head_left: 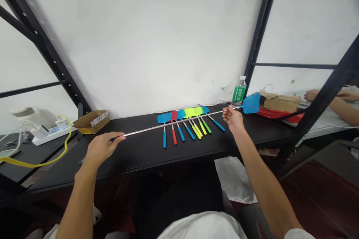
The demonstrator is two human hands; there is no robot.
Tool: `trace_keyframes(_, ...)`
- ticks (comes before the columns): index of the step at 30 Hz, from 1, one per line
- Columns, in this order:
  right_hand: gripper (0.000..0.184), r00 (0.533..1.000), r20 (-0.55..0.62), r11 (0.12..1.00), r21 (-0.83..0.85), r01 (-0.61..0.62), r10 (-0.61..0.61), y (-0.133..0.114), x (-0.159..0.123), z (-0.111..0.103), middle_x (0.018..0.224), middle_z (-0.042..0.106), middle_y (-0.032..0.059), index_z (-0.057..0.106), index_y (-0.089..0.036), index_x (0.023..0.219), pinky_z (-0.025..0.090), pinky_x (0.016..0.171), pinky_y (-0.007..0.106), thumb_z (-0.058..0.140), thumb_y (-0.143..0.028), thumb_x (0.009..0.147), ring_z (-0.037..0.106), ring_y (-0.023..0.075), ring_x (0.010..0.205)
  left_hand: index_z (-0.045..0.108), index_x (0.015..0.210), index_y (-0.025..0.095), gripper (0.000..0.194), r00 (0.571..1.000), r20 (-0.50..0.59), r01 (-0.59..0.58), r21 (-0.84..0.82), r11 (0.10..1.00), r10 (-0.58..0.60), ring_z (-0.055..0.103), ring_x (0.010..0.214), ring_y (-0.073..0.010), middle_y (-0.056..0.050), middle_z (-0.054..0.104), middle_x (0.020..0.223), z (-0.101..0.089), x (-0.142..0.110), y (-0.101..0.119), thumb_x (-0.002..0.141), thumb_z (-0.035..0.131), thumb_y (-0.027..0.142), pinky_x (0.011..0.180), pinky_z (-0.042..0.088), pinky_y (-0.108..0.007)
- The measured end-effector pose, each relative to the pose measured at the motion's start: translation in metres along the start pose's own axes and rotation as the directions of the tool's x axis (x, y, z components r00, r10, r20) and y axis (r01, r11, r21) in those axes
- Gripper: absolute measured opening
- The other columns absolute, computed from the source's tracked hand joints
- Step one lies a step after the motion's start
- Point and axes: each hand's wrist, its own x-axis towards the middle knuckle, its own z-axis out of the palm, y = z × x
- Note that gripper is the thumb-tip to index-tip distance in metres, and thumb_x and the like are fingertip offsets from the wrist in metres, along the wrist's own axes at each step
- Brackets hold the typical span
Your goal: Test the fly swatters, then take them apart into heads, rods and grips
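Note:
A fly swatter with a blue head (251, 103) and a long, drawn-out metal rod stretches across the view above the table. My left hand (102, 147) is closed around its handle end, hiding most of the grip. At the other end my right hand (233, 118) pinches the rod just short of the blue head. Beneath the rod several more fly swatters lie in a fanned row, heads to the back: a blue one (164, 140) at the left, a red one (174, 136), yellow ones (198, 131) and a green-handled one (207, 127) among them.
On the black table (134, 157) stand an open cardboard box (92, 121) at left and a water bottle (239, 91) at back right. A power strip (54, 134) and yellow cable (66, 145) lie left. Beyond the right post (316, 97) another person's arms (333, 101) show.

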Motion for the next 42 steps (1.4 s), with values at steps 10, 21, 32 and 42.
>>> trace_keyframes(10,0.029,0.999,0.018,0.997,0.057,-0.052,0.051,0.004,-0.004,0.006,0.058,0.058,-0.0015,0.065,-0.018,0.075,0.036,0.039,0.022,0.069,-0.046,0.083,0.053,0.009,0.046,0.075,0.093,0.03,0.033,0.997,-0.076,0.017,-0.017,1.0,-0.018,0.064,0.071,-0.0244,-0.005,0.075,0.092,-0.011,0.003,-0.005,0.081,0.059,0.057,0.067,0.045,-0.033)
trace_keyframes(21,0.019,0.988,0.046,0.983,0.105,-0.151,0.147,0.013,-0.017,0.028,0.057,0.061,-0.0001,0.061,-0.02,0.075,0.036,0.04,0.023,0.063,-0.038,0.083,0.055,0.0119,0.046,0.069,0.101,0.027,0.019,0.95,-0.191,-0.246,0.023,0.969,0.245,0.057,0.111,-0.0292,-0.006,0.067,0.113,-0.013,-0.001,0.082,0.085,0.059,0.033,0.104,0.036,-0.045)
trace_keyframes(32,0.012,0.964,0.18,0.97,0.11,-0.218,0.196,0.015,-0.033,0.042,0.062,0.066,0.0014,0.063,-0.019,0.077,0.035,0.042,0.024,0.059,-0.031,0.079,0.053,0.0116,0.048,0.07,0.107,0.017,0.047,0.981,0.19,0.165,-0.692,0.703,-0.043,0.06,0.062,-0.0152,-0.004,0.068,0.075,0.024,-0.001,0.097,0.086,0.058,0.057,0.058,0.046,-0.025)
trace_keyframes(42,0.016,0.947,0.237,0.967,0.084,-0.241,0.216,0.022,-0.037,0.049,0.062,0.066,0.0019,0.063,-0.02,0.076,0.033,0.041,0.025,0.064,-0.036,0.08,0.053,0.0116,0.046,0.06,0.079,0.015,0.043,0.882,0.181,0.278,-0.945,0.171,-0.435,0.051,0.046,-0.0119,0.001,0.057,0.055,0.022,0.011,0.075,0.083,0.054,0.058,0.045,0.042,-0.023)
